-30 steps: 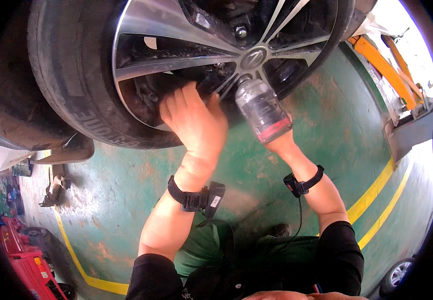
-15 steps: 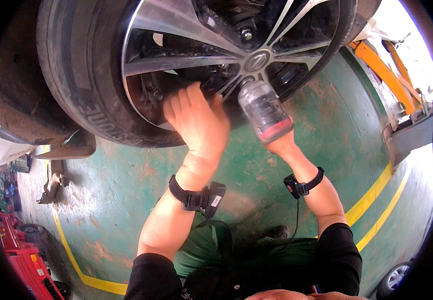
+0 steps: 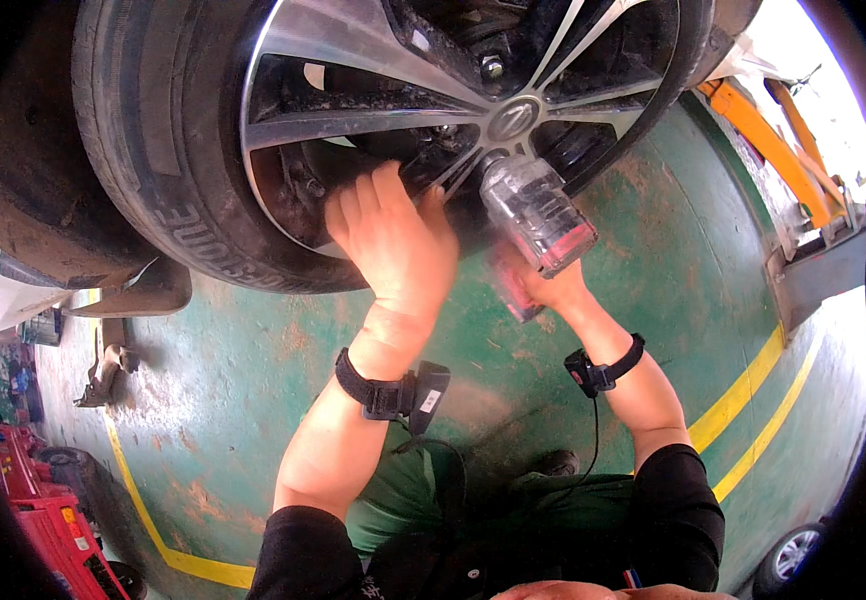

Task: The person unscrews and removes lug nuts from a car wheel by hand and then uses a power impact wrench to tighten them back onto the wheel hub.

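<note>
A car wheel (image 3: 168, 170) with a black tyre and a silver-and-black spoked rim fills the top of the view. My left hand (image 3: 393, 235) is closed on its lower part, fingers bent into a gap between spokes and thumb apart; the fingertips are partly hidden and slightly blurred. In my right hand (image 3: 556, 285) is a cordless impact wrench (image 3: 536, 215), black and grey with red parts. Its nose reaches the rim just below the round centre cap (image 3: 515, 121); the socket's exact contact is hidden. A lug nut (image 3: 493, 67) shows above the cap.
An orange lift arm (image 3: 768, 135) stands at the right beside a grey post base. Red equipment (image 3: 48, 500) is at the lower left, and a loose wheel (image 3: 791, 555) at the lower right. Yellow lines (image 3: 743, 410) cross the green floor. Each wrist carries a strapped black device.
The impact wrench has tilted and turned in my right hand, its rear swinging right, so more of its lower red part shows. My left hand stays almost in place on the wheel.
</note>
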The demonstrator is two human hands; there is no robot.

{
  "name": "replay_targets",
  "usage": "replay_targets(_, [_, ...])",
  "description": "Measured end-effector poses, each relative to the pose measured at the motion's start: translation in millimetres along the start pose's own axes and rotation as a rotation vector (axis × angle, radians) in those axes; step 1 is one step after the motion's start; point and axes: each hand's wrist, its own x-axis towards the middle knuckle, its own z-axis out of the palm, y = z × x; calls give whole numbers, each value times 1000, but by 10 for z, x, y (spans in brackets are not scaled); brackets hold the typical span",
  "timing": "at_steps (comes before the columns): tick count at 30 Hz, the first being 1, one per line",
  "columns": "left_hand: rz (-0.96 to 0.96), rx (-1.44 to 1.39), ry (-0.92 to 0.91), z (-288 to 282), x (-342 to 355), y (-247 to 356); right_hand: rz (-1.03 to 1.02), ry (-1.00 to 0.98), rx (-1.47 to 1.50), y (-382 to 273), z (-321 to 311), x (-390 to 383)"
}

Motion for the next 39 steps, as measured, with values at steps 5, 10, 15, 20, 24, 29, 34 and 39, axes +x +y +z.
replay_targets(5, [-11,7,-14,7,-12,14,70,84,14,-142,182,-65])
replay_targets(10, [-14,15,2,7,-6,20,13,86,-81,-156,155,-36])
replay_targets(15, [-26,13,-16,13,-9,27,128,61,108,-121,211,-134])
replay_targets(20, [-41,-3,-38,-5,-2,45,158,58,120,-167,228,-98])
replay_targets(24, [-31,1,-15,-1,-3,38,3,68,-117,-151,204,-67])
replay_targets(29, [-32,4,-36,-5,-7,41,58,111,0,-129,278,-117])
replay_targets(34, [-48,-9,-25,6,1,41,-28,98,-152,-128,233,-73])
replay_targets(39, [-60,-9,-42,5,9,60,-46,112,-157,-117,223,-62])
